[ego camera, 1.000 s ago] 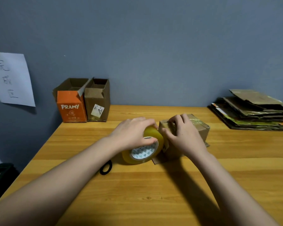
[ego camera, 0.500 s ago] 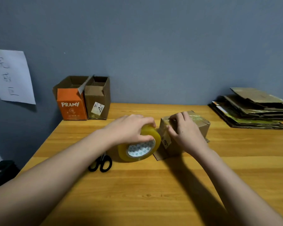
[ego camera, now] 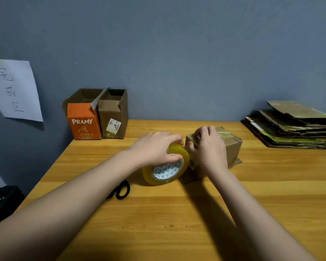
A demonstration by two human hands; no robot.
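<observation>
**A:** The box [ego camera: 231,147] sits mid-worktop [ego camera: 177,213], nearer the back edge. My left hand [ego camera: 154,147] grips the tape roll [ego camera: 167,171] and my right hand [ego camera: 209,149] curls over the box's top left edge, holding it. Any tips?

**B:** I'd hold the roll tight against the box, pull the strip straight, and thumb it down as you go. Can't see the tape end though, your fingers cover it. The scissors [ego camera: 128,189] are half hidden by your forearm.

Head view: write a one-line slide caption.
Left hand grips a tape roll beside a cardboard box that the right hand holds on a wooden table.
</observation>
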